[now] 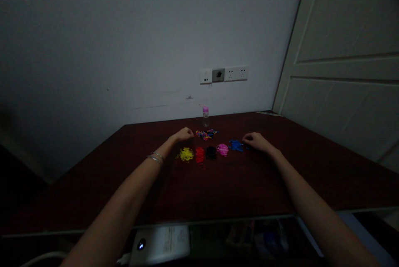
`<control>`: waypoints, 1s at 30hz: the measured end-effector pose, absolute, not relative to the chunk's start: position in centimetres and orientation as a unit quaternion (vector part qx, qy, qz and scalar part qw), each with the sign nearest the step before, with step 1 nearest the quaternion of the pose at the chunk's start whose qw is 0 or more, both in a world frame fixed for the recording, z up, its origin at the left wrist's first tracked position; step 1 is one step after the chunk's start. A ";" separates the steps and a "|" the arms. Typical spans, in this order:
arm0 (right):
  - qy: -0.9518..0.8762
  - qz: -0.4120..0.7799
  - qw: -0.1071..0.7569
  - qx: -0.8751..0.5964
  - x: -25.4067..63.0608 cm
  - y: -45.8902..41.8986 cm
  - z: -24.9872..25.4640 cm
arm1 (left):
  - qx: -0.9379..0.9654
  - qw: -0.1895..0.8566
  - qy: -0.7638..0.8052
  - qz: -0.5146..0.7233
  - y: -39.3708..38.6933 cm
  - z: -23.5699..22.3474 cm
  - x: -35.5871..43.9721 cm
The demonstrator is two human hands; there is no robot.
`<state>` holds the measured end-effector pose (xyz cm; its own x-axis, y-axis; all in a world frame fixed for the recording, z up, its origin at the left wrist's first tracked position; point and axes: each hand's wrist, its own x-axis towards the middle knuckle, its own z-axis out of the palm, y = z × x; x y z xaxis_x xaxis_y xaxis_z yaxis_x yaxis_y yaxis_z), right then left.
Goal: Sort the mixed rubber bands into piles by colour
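Mixed bands just right of left hand; right hand beside blue bands. Fingers' grip: I cannot tell. Leftward brush by right could mix blue into pink bands.

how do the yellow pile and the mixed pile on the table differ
Colour: the yellow pile is all one colour, while the mixed pile shows several, pink and blue among them.
Place: the yellow pile ends the front row at the left of the picture; the mixed pile sits behind that row, just before the bottle.
Both lie loose on the dark red table.
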<state>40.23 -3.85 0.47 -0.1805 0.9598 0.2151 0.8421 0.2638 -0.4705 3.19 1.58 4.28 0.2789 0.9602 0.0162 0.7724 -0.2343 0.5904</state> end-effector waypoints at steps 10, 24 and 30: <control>-0.757 0.130 0.247 -0.591 40.2 -3.7 0.3 | 0.716 0.137 0.639 0.246 2.8 2.4 1.0; -0.785 0.123 0.286 -0.535 36.6 -2.7 1.5 | 0.604 0.136 0.700 0.356 3.1 -0.4 -0.2; -0.817 0.099 0.253 -0.508 32.7 -1.6 3.4 | 0.604 0.122 0.696 0.369 3.1 -0.6 -0.3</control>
<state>32.74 -1.57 3.45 -0.3549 0.8807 0.3135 0.7805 0.4638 -0.4193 -0.33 3.06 -0.62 -0.2417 0.9302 0.2761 0.7503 -0.0012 0.6611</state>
